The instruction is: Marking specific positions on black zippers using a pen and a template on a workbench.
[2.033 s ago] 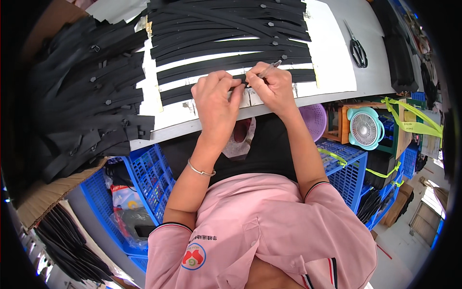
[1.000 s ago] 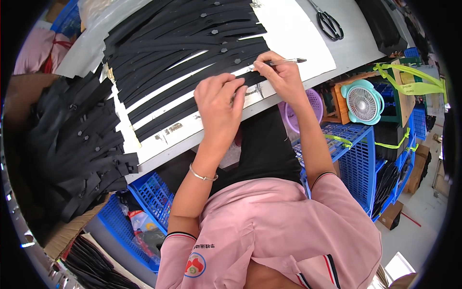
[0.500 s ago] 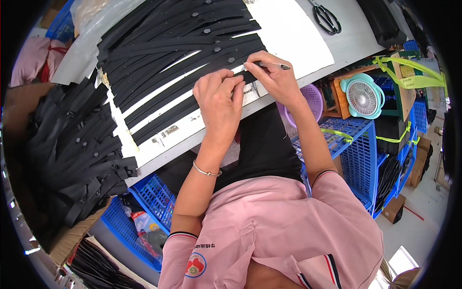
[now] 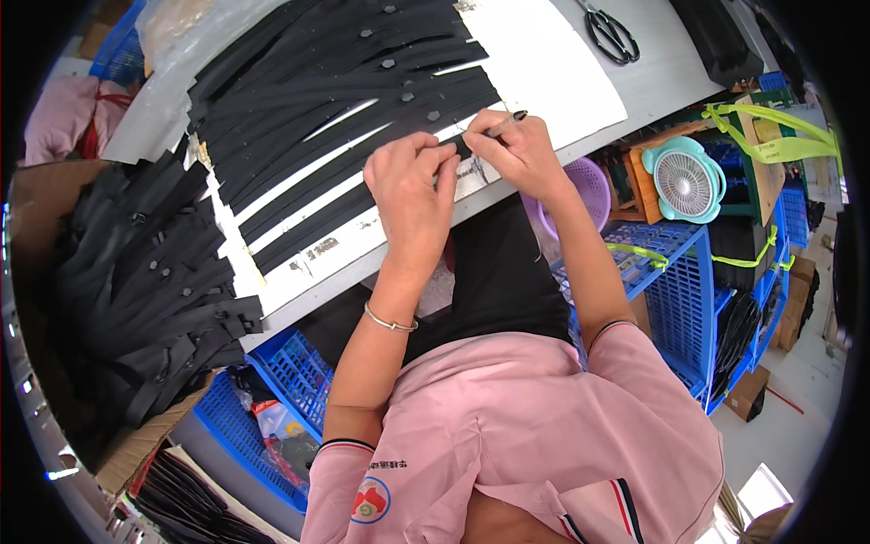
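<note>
Black fabric strips (image 4: 308, 109) lie side by side on a white board, several with small dark grey pieces on them. My left hand (image 4: 412, 186), a bangle on its wrist, is closed with bent fingers on the strip (image 4: 462, 146) nearest the table edge, pressing it to the board. My right hand (image 4: 518, 154) pinches a slim pen (image 4: 519, 116) just beside it. The pen's lower end is hidden by my fingers, at the strip's right end. I cannot tell whether it touches the strip.
Black-handled scissors (image 4: 612, 38) lie at the far right of the table. A carton heaped with black strips (image 4: 136, 281) stands at the left. Blue crates (image 4: 666, 290), a purple basket (image 4: 584, 192) and a turquoise fan (image 4: 686, 181) are right of the table's front edge.
My right hand has shifted slightly, and the pen has tipped from lying toward the right to standing more upright. My left hand stays in place on the strip.
</note>
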A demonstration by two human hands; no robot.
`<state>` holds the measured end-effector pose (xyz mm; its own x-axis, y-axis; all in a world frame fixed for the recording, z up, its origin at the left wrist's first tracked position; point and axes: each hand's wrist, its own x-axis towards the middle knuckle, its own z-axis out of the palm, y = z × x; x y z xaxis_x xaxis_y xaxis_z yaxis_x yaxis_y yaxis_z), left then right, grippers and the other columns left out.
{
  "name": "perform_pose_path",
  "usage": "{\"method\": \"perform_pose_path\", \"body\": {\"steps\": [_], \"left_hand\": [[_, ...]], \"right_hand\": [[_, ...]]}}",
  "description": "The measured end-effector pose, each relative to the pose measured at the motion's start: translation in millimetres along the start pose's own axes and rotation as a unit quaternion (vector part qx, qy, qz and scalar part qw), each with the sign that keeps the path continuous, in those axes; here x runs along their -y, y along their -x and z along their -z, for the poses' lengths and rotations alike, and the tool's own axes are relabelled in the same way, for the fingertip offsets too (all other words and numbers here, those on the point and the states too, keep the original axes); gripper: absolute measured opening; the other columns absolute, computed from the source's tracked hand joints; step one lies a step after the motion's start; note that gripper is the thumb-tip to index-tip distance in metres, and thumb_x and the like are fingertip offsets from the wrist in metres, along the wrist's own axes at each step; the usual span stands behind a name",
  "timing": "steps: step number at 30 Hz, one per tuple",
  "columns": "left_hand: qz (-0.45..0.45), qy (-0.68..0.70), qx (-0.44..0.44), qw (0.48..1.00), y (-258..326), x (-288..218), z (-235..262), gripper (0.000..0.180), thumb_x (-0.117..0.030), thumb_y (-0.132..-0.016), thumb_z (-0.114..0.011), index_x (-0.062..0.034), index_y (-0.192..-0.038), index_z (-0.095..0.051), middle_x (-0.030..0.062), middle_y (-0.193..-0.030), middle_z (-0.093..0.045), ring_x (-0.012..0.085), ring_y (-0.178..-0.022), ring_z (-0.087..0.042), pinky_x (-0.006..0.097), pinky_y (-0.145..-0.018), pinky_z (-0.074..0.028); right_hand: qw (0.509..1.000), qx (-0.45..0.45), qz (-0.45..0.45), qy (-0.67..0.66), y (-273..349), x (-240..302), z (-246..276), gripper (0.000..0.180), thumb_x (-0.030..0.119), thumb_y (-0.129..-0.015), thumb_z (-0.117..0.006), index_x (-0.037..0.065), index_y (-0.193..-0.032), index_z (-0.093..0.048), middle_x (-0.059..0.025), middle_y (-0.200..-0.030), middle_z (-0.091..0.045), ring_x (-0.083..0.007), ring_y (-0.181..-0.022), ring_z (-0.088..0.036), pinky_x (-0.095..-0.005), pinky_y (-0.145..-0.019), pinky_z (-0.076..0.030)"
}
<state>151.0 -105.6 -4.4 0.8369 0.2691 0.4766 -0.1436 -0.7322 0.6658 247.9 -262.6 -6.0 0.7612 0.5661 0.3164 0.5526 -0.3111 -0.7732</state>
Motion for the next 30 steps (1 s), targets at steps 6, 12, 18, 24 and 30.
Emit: {"method": "perform_pose_path", "body": {"steps": [6,12,18,24,30], "left_hand": [[-0.001,-0.106,0.050,0.993,-13.5,1.3,8.1,0.077,-0.019,-0.082,-0.083,-0.0149,-0.151,-0.051,0.0193,-0.160,-0.036,0.0404,-0.147,-0.031,0.063,-0.116,-0.021],[0.005,-0.195,0.143,0.970,-81.1,59.2,6.6,0.085,-0.046,-0.094,-0.070,-0.0241,-0.164,-0.028,0.0232,-0.170,-0.016,0.0468,-0.157,-0.007,0.077,-0.115,0.000],[-0.041,-0.220,0.118,0.968,-156.8,112.7,-0.2,0.077,-0.047,-0.096,-0.067,-0.0252,-0.162,-0.034,0.0195,-0.169,-0.022,0.0409,-0.158,-0.011,0.073,-0.117,0.003],[-0.067,-0.266,0.060,0.960,-219.8,168.3,-7.2,0.069,-0.051,-0.095,-0.066,-0.0335,-0.157,-0.041,0.0148,-0.169,-0.026,0.0397,-0.157,-0.016,0.076,-0.117,-0.001],[-0.001,-0.272,-0.054,0.961,-219.9,169.7,-21.9,0.081,-0.039,-0.088,-0.077,-0.0173,-0.156,-0.040,0.0270,-0.165,-0.026,0.0467,-0.155,-0.015,0.074,-0.117,-0.007]], "right_hand": [[0.978,-0.053,-0.085,-0.184,5.8,-1.5,5.0,0.012,0.008,-0.095,-0.067,-0.001,-0.087,-0.067,-0.0018,-0.074,-0.065,-0.0060,-0.069,-0.058,-0.0250,-0.062,-0.045],[0.977,-0.089,-0.075,-0.180,6.4,1.0,5.7,0.012,0.009,-0.097,-0.067,0.000,-0.090,-0.068,-0.0014,-0.077,-0.067,-0.0062,-0.071,-0.059,-0.0233,-0.065,-0.045],[0.975,-0.086,-0.105,-0.179,6.5,6.5,4.7,0.015,0.011,-0.097,-0.068,-0.001,-0.088,-0.068,-0.0023,-0.077,-0.067,-0.0058,-0.068,-0.056,-0.0241,-0.061,-0.043],[0.977,-0.082,-0.110,-0.160,5.1,9.2,1.8,0.012,0.007,-0.096,-0.066,-0.001,-0.086,-0.067,-0.0020,-0.074,-0.064,-0.0075,-0.067,-0.054,-0.0252,-0.062,-0.043],[0.974,-0.077,-0.104,-0.183,5.2,3.2,-4.3,0.007,0.005,-0.097,-0.065,0.000,-0.092,-0.066,0.0007,-0.076,-0.063,-0.0067,-0.069,-0.054,-0.0235,-0.063,-0.043]]}}
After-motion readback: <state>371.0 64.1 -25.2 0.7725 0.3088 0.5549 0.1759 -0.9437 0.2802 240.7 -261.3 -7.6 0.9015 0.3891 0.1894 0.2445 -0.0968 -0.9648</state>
